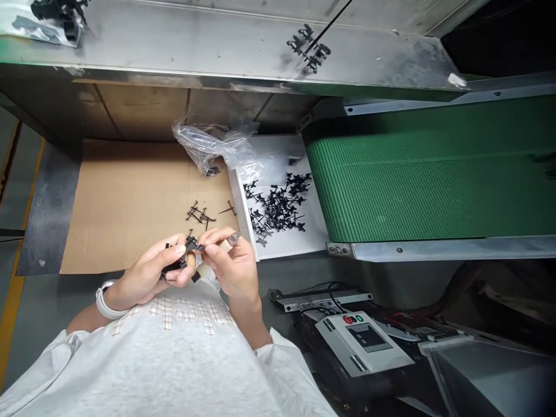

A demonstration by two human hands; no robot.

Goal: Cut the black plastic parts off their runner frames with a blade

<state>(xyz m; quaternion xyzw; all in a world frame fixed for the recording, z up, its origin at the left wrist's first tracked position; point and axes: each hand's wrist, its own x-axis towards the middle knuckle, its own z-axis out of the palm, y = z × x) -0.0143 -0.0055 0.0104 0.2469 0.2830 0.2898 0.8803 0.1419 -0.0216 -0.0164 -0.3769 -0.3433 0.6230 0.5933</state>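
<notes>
My left hand (pixel 150 269) is closed around black molded plastic parts (pixel 174 263), held in front of my shirt. My right hand (pixel 232 266) is closed, its thumb and fingertips meeting at the end of one black part beside the left fingers. A pale-handled tool (pixel 226 244) with a rounded grey end is tucked in the right hand; its exact kind is not clear. Just beyond the hands, several thin black sprue pieces (pixel 200 214) lie on a cardboard sheet (pixel 125 202).
A white tray (pixel 315 231) holds a pile of small black branched pieces (pixel 280 205). A clear plastic bag (pixel 217 145) lies across its edge. To the right is a green conveyor belt (pixel 425 174); a control box (pixel 362 341) sits below it. Another black sprue (pixel 310 49) rests on the metal ledge (pixel 195 46).
</notes>
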